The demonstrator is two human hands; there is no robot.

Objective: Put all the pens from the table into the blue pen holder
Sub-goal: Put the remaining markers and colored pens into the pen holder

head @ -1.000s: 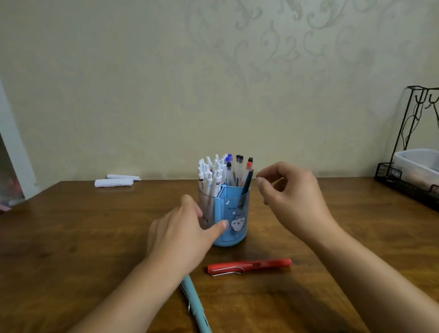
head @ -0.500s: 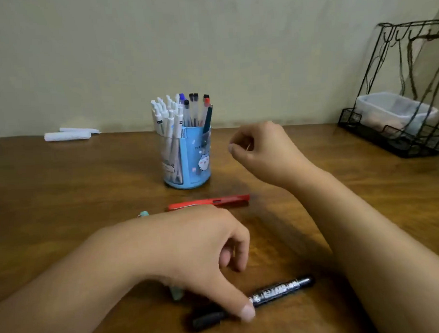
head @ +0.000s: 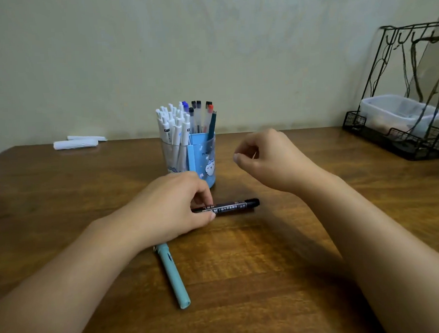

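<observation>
The blue pen holder (head: 205, 164) stands at the middle of the wooden table (head: 64, 198), with several white, black, blue and red pens upright in it. My left hand (head: 170, 208) pinches a black marker (head: 236, 206) by its left end and holds it level just in front of the holder. A teal pen (head: 173, 275) lies on the table below my left wrist. My right hand (head: 268, 159) hovers to the right of the holder, fingers curled, with nothing in it.
A black wire rack (head: 400, 128) with a clear plastic box (head: 397, 110) stands at the right rear of the table. Two white rolled items (head: 76, 142) lie at the left rear by the wall.
My left hand has left the holder, taken hold of the black marker and brought it up toward the holder. The red pen has gone out of sight. My right hand stays curled beside the holder.
</observation>
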